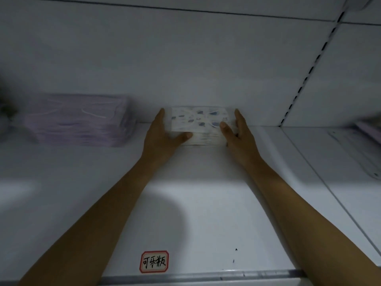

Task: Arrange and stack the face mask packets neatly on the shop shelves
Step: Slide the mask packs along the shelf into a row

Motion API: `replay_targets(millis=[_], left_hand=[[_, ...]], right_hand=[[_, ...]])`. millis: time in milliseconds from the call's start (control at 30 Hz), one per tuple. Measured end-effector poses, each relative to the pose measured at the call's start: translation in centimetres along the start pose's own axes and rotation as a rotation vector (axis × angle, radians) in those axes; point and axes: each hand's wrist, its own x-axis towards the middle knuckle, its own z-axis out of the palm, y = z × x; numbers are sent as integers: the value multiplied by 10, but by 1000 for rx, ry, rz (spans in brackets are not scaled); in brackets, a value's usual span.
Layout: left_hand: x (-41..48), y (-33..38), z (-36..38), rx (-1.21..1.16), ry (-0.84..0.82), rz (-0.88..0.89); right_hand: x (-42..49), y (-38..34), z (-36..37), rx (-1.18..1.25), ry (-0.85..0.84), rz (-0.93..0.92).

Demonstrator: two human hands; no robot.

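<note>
Shelf: white and flat, reaching back to a white rear panel; your two bare forearms stretch across it from the front edge.
Upright: slotted strip at the right, splitting this bay from the next one.
Purple stack: purple mask packets piled at the back left, against the rear panel, well apart from your hands.
White stack: patterned white mask packets at the back centre, against the rear panel, resting on the shelf between your hands.
Left hand: fingers straight along the stack's left end, thumb laid on its front top edge; it presses the stack, not closed round it.
Right hand: fingers flat along the right end, thumb on top of the top packet.
Label: red-bordered sticker with handwritten characters near the front edge.
</note>
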Motion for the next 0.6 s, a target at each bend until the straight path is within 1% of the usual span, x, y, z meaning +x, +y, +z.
replay_targets(millis=[100,233,367,433,500,600], left_hand=[[0,0,-1,-47,28,-6],[2,-1,-1,-44,36,6],[0,1,0,-97,79,20],[-4,3,0,-54,160,102],[-12,5,-2,29,211,245],[-20,6,-3,203,197,456]], right_hand=[[-1,1,0,-39,5,-38],[3,1,0,-87,15,-58],[7,4,-3,-14,70,-44],[8,6,-3,30,112,-12],[9,8,-2,52,149,25],[4,3,1,98,189,64]])
